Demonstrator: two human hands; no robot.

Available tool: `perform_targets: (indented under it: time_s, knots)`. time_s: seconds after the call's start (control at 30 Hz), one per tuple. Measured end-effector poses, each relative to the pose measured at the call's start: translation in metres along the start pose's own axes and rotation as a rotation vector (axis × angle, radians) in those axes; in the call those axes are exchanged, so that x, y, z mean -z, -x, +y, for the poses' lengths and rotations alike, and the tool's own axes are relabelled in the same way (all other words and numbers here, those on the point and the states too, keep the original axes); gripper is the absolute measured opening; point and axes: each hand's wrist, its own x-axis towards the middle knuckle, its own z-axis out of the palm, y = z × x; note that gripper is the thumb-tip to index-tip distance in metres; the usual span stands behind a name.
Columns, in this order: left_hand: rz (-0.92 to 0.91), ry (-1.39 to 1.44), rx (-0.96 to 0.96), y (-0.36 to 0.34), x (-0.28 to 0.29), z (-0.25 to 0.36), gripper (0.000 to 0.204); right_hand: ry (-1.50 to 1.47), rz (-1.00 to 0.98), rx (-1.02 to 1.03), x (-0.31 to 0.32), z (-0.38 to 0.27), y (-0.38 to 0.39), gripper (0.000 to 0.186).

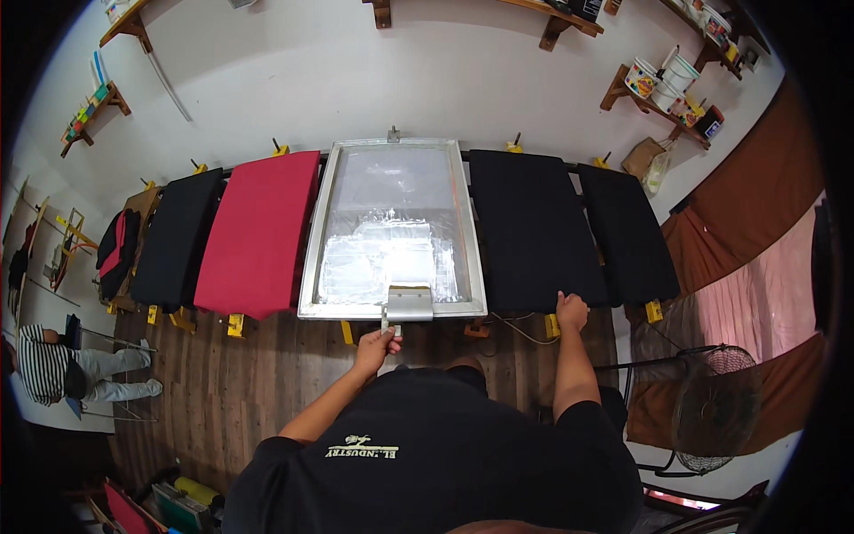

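Observation:
A screen-printing frame (317, 233) with a silvery metal rim lies over a board in the middle of the row. Its mesh has a bright, shiny patch on the near half. At its near edge sits a metal clamp (410, 308), and my left hand (377, 347) is closed around the small bracket below it. To the right, a board is covered with black fabric (534, 222). My right hand (572, 311) is at the near edge of that fabric, its fingers curled and pinching there. On the left of the frame lies a board covered with red fabric (258, 227).
More black-covered boards (627, 231) stand at both ends, with yellow clamps (236, 326) beneath. A floor fan (716, 409) is at the lower right. Wall shelves (654, 98) hold tubs. Another person (53, 360) in a striped top is at the far left.

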Motion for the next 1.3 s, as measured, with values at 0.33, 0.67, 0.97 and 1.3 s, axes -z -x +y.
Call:
perform_targets:
  time_s: [0.33, 0.67, 0.97, 1.3]
  knots:
    - [-0.05, -0.039, -0.29, 0.013, -0.005, 0.002, 0.035, -0.041, 0.055, -0.076, 0.009, -0.008, 0.012, 0.039]
    - [-0.1, 0.0, -0.373, 0.022, -0.009, -0.002, 0.024, 0.036, 0.073, -0.071, 0.03, -0.022, 0.027, 0.06]
    - [-0.171, 0.054, -0.399, 0.029, -0.013, -0.006, 0.028, 0.063, 0.118, -0.08, 0.018, -0.017, 0.02, 0.059]
    - [-0.103, 0.033, -0.392, 0.038, -0.022, 0.001, 0.03, 0.114, 0.126, -0.044, 0.013, -0.012, 0.027, 0.054]
